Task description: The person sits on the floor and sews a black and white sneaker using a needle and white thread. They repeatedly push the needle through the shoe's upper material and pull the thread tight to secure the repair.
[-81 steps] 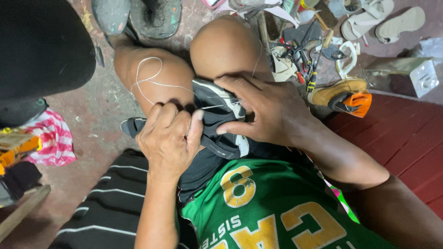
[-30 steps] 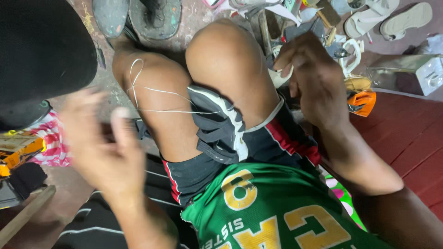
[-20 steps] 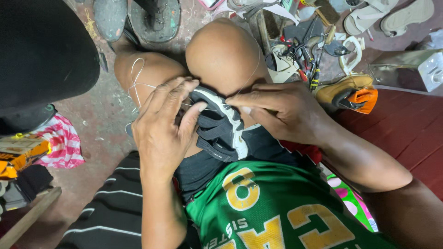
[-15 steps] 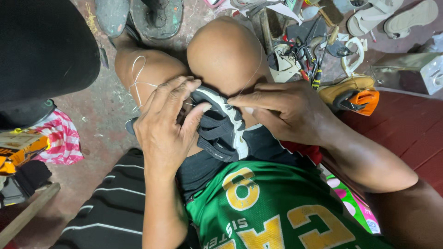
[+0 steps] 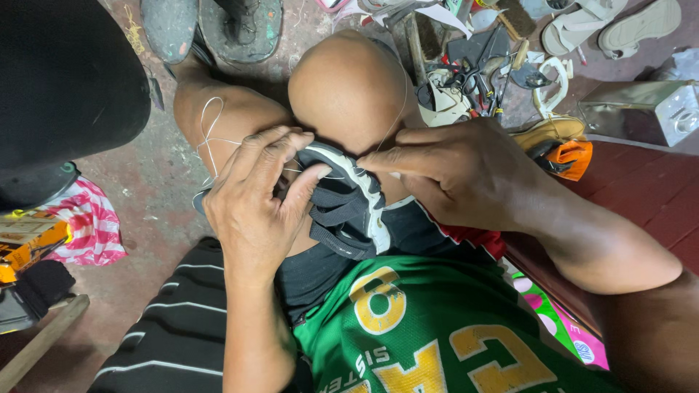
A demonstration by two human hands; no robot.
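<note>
Head view: I look down on a dark sandal (image 5: 349, 211) with a white-edged sole, wedged between the knees on the lap. My left hand (image 5: 255, 204) clamps its fingers over the sandal's left side; my right hand (image 5: 459, 175) pinches together at the sole's top edge. White thread (image 5: 211, 135) runs from that edge and loops across the left thigh. Judging by the slack thread, stitching is under way, not finished. Tools (image 5: 473, 73) and pale sandals (image 5: 611, 25) lie beyond.
</note>
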